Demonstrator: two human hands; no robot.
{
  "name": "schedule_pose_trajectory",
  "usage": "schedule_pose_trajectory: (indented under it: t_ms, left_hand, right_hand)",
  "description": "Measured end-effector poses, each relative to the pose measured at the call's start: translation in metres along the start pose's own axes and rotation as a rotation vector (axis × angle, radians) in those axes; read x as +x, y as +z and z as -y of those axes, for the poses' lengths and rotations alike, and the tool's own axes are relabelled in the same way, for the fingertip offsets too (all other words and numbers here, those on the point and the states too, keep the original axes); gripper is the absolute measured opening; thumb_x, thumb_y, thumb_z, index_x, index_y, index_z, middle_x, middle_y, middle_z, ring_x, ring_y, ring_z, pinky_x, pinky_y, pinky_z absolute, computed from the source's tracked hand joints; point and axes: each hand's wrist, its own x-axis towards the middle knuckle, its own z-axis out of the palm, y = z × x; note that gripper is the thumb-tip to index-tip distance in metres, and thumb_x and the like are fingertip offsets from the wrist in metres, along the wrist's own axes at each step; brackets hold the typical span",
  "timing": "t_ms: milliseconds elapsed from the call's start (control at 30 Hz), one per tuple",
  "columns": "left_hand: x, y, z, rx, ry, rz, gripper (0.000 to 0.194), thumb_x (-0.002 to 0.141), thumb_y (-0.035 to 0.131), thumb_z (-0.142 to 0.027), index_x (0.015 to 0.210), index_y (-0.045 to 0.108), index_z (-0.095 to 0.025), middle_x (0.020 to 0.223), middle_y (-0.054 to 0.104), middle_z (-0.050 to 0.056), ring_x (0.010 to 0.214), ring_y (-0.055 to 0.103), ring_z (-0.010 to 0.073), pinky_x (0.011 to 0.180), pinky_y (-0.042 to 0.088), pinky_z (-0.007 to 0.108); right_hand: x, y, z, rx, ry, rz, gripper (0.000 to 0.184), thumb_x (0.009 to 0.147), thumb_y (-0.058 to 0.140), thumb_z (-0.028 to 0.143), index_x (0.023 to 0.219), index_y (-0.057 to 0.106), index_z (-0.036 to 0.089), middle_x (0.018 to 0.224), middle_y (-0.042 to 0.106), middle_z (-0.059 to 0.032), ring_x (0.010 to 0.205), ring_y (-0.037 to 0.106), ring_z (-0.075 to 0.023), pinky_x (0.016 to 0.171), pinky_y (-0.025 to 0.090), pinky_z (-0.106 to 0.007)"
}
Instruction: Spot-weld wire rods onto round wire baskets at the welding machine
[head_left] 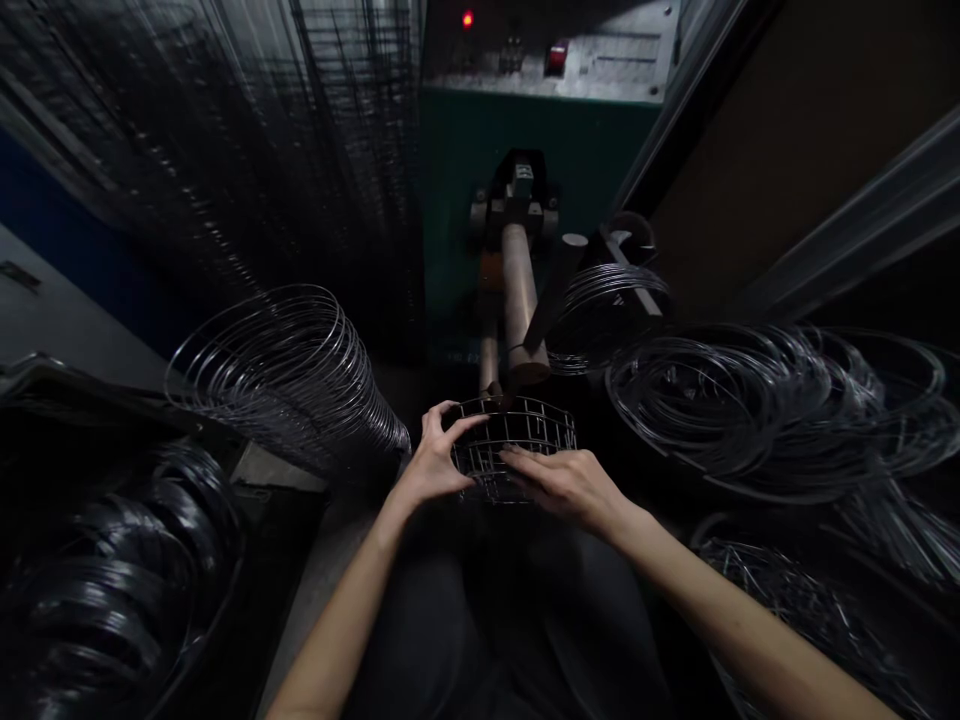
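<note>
In the head view a round wire basket [544,425] sits low in the middle, just under the end of the welding machine's arms. My left hand [439,455] grips its left side, thumb and fingers spread around the wires. On the near right side, my right hand [559,480] has its fingers pressed together against the basket wires. Whether a loose wire is also pinched there, I cannot make out. Just beyond the basket, a thick metal arm [519,290] of the welding machine points toward me, with a thinner bar [489,365] beneath it.
A tall stack of wire rings [300,370] stands on the left, with coiled wire [112,590] below it. On the right lie wire hoops [735,400] and a bin of short wires [810,620]. A green machine body [465,160] with a red lamp [468,18] rises ahead.
</note>
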Motion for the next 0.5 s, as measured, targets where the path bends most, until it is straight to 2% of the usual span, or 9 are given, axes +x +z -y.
schedule_pose_trajectory:
  t_ms: [300,500]
  left_hand:
    - [0.0061,-0.0044,0.0027,0.013,-0.025,0.014,0.082,0.056,0.083,-0.022,0.131,0.051,-0.030,0.134,0.023,0.009,0.130,0.028,0.0332,0.109,0.035,0.051]
    - [0.0077,-0.0069,0.0059,0.023,0.004,0.022,0.081,0.057,0.083,-0.025,0.131,0.051,-0.031,0.131,0.028,0.008,0.127,0.032,0.0325,0.109,0.034,0.052]
  right_hand:
    - [0.0072,0.0019,-0.0055,-0.023,0.009,0.007,0.027,0.092,0.054,0.023,0.117,0.064,0.020,0.111,0.069,-0.0045,0.065,0.069,-0.0129,0.050,0.048,-0.019]
    - [0.0041,0.0054,-0.0066,-0.013,0.037,0.045,0.029,0.091,0.054,0.022,0.119,0.064,0.023,0.111,0.069,-0.0030,0.074,0.070,-0.0140,0.053,0.050,-0.019]
